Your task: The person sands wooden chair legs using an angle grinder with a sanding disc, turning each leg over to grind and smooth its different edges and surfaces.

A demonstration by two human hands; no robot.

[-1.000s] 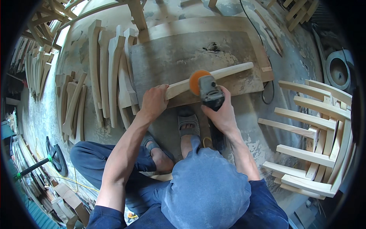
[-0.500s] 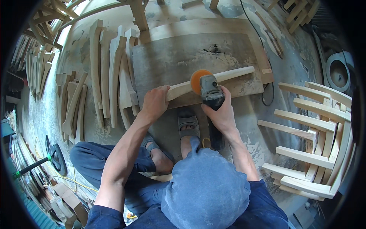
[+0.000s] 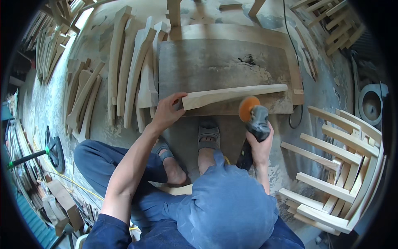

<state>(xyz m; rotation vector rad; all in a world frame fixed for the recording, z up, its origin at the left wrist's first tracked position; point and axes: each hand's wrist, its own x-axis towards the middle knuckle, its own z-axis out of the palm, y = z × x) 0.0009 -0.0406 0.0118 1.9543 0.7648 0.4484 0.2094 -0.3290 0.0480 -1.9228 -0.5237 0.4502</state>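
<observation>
A pale, curved wooden furniture leg point(image 3: 232, 94) lies across the near part of a worn wooden board point(image 3: 199, 54). My left hand point(image 3: 168, 111) is at the leg's left end, fingertips at its upper corner and thumb at its lower one, with a gap at the palm. My right hand point(image 3: 260, 145) is wrapped round an angle grinder point(image 3: 258, 122) fitted with an orange sanding disc point(image 3: 248, 108). The disc is below the leg, apart from it, and looks blurred. Much of the grinder's body is hidden by my hand.
Several shaped wooden legs point(image 3: 139, 66) lie left of the board, with a shorter pile point(image 3: 83, 97) beyond them. A slatted wooden frame point(image 3: 331, 166) stands at the right. A dark cable point(image 3: 291, 58) runs along the board's right side. My sandalled foot point(image 3: 208, 139) is just below the board.
The grinder has come off the leg and moved right and toward me. My left hand's grip on the end has loosened. The whole view has shifted slightly.
</observation>
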